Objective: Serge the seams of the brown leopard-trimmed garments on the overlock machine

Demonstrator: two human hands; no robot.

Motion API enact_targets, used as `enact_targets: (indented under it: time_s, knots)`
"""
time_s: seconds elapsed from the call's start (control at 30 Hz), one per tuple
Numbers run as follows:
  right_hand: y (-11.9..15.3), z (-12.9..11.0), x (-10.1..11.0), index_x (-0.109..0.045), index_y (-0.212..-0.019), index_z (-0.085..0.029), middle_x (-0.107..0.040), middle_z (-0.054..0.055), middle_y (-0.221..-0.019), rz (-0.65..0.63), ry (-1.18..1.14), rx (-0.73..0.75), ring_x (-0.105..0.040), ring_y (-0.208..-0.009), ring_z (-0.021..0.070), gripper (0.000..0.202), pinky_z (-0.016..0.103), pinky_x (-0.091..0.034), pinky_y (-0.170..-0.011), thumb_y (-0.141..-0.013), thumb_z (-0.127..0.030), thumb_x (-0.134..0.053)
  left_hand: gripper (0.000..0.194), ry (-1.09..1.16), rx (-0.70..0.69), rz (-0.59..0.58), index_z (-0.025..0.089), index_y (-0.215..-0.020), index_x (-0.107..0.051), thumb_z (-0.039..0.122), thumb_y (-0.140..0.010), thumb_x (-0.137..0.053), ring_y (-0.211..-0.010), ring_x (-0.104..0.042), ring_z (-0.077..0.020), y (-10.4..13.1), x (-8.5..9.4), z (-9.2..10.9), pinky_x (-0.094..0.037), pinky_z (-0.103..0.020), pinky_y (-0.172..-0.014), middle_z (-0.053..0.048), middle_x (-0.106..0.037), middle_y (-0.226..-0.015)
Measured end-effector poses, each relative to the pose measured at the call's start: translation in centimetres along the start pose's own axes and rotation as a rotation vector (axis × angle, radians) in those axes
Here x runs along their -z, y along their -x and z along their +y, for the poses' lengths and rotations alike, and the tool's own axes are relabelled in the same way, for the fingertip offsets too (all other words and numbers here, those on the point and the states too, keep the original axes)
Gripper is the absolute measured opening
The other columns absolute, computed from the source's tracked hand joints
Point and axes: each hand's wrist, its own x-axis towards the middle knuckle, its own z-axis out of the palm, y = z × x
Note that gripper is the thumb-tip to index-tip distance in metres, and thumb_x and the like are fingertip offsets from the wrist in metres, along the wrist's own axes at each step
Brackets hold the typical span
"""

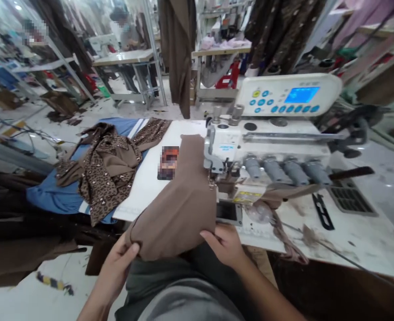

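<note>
A plain brown fabric piece (180,209) lies over the front edge of the white machine table, its far end reaching up beside the overlock sewing machine (226,145). My left hand (121,256) pinches the near left corner of the cloth, thumb on top. At the near right edge, my right hand (225,243) grips the same cloth, thumb above and fingers hidden beneath. The cloth's right edge runs along the machine's presser foot area (213,178). Whether the needle is in the cloth cannot be made out.
Leopard-print garments (109,165) are heaped on blue cloth (46,196) at the left. A control panel (288,96) with a lit screen tops the machine. Black thread snips (323,211) and fabric scraps (284,240) lie at the right. Another person (125,33) sits farther back.
</note>
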Motion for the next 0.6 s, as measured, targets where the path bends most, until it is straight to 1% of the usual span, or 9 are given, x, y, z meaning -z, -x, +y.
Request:
enact_targets:
  time_s: [0.07,0.13,0.2,0.23,0.33,0.4,0.47,0.53,0.6]
  knots:
    - [-0.1,-0.1,0.0,-0.042,-0.057,-0.02,-0.038,-0.006,-0.049,0.002,0.015,-0.001,-0.038,-0.045,0.0088,0.059,0.024,-0.028,-0.048,-0.111,-0.043,-0.05,0.061,-0.077,0.051,-0.053,0.019,-0.109,-0.08,0.065,-0.07,-0.084,-0.119,-0.068,-0.0384,0.4,0.6,-0.4,-0.051,-0.049,-0.11,-0.012,-0.078,-0.116]
    - [-0.1,-0.2,0.0,-0.043,-0.057,-0.02,-0.038,-0.006,-0.049,0.011,0.026,-0.012,-0.04,-0.045,0.0088,0.059,0.023,-0.029,-0.047,-0.111,-0.042,-0.049,0.059,-0.057,0.053,-0.075,0.019,-0.108,-0.081,0.066,-0.073,-0.081,-0.121,-0.067,-0.0377,0.7,1.1,-0.4,-0.05,-0.048,-0.111,-0.012,-0.078,-0.116]
    - [-0.2,-0.3,0.0,-0.043,-0.057,-0.02,-0.038,-0.006,-0.049,0.001,0.032,-0.009,-0.04,-0.044,0.0088,0.059,0.023,-0.029,-0.047,-0.111,-0.042,-0.048,0.062,0.041,0.018,-0.022,0.021,-0.115,-0.079,0.068,-0.075,-0.078,-0.125,-0.065,-0.0359,0.9,1.4,-0.4,-0.05,-0.045,-0.111,-0.011,-0.077,-0.122]
    - [-0.2,-0.3,0.0,-0.043,-0.057,-0.02,-0.038,-0.006,-0.049,-0.011,0.036,-0.004,-0.04,-0.044,0.009,0.059,0.024,-0.029,-0.048,-0.112,-0.042,-0.047,0.062,0.027,0.024,-0.008,0.021,-0.114,-0.079,0.067,-0.073,-0.08,-0.125,-0.065,-0.0357,0.9,1.5,-0.4,-0.05,-0.044,-0.111,-0.011,-0.077,-0.12]
    - [-0.2,-0.2,-0.2,-0.043,-0.056,-0.02,-0.039,-0.005,-0.049,-0.029,0.039,-0.034,-0.038,-0.045,0.0099,0.06,0.025,-0.028,-0.049,-0.111,-0.044,-0.046,0.054,-0.121,0.063,-0.024,0.019,-0.101,-0.082,0.063,-0.069,-0.086,-0.116,-0.069,-0.0361,0.9,2.2,-1.1,-0.052,-0.044,-0.109,-0.011,-0.079,-0.106]
    - [-0.2,-0.1,-0.3,-0.041,-0.056,-0.021,-0.037,-0.005,-0.049,-0.034,0.02,-0.064,-0.035,-0.046,0.0103,0.061,0.026,-0.026,-0.049,-0.111,-0.047,-0.045,0.058,-0.032,0.04,0.02,0.019,-0.102,-0.081,0.069,-0.072,-0.08,-0.113,-0.07,-0.0364,1.0,2.9,-2.2,-0.054,-0.047,-0.107,-0.011,-0.079,-0.108]
    - [-0.2,0.0,-0.4,-0.038,-0.055,-0.021,-0.034,-0.006,-0.049,-0.045,-0.016,-0.071,-0.032,-0.047,0.0106,0.062,0.027,-0.024,-0.05,-0.109,-0.05,-0.047,0.062,-0.005,0.056,0.023,0.02,-0.103,-0.081,0.069,-0.066,-0.083,-0.114,-0.071,-0.0385,1.1,3.6,-3.3,-0.055,-0.05,-0.106,-0.012,-0.079,-0.114]
    - [-0.2,0.0,-0.3,-0.036,-0.055,-0.022,-0.032,-0.006,-0.05,-0.053,-0.058,-0.092,-0.031,-0.047,0.0107,0.062,0.027,-0.024,-0.051,-0.108,-0.052,-0.049,0.061,-0.104,0.084,0.008,0.021,-0.101,-0.082,0.063,-0.058,-0.091,-0.117,-0.069,-0.0414,1.2,4.1,-3.9,-0.054,-0.053,-0.107,-0.013,-0.079,-0.116]
    - [-0.3,0.0,-0.1,-0.036,-0.056,-0.022,-0.032,-0.006,-0.052,-0.052,-0.105,-0.145,-0.031,-0.048,0.0106,0.061,0.027,-0.025,-0.052,-0.107,-0.054,-0.049,0.064,-0.089,0.084,0.082,0.024,-0.103,-0.082,0.064,-0.054,-0.092,-0.123,-0.067,-0.0436,1.2,4.5,-3.9,-0.053,-0.055,-0.109,-0.012,-0.078,-0.12]
